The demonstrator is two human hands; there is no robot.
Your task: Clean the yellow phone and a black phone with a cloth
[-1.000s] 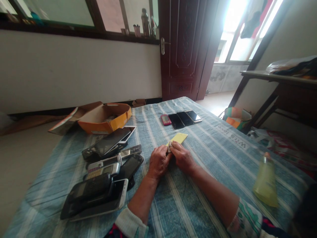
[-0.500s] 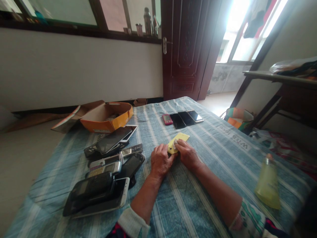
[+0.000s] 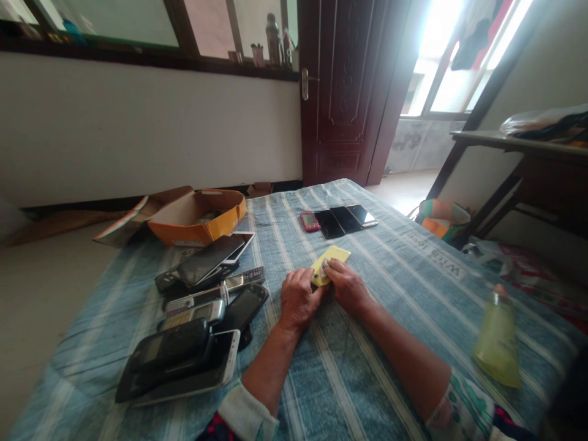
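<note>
phone, yellow side up [image 3: 339,255], is mid-table on the striped cloth [image 3: 349,380], flat on it or just above, can't tell. left hand [image 3: 298,300] grips its near-left end, thumb along the near edge. right hand [image 3: 351,289] pinches a white wad [image 3: 324,264], pressed on the yellow face; wad material unclear. beyond it, a side-by-side row: pink phone [image 3: 310,222], two black phones [image 3: 331,224], then a light-edged phone [image 3: 364,215] at the right end. left of the hands, a heap of phones [image 3: 193,349], some overlapping, keypad types included. open orange box [image 3: 202,228] behind the heap. bottle of yellow liquid [image 3: 498,343] upright, right of the right forearm. dark red door [image 3: 344,98] at back.
</note>
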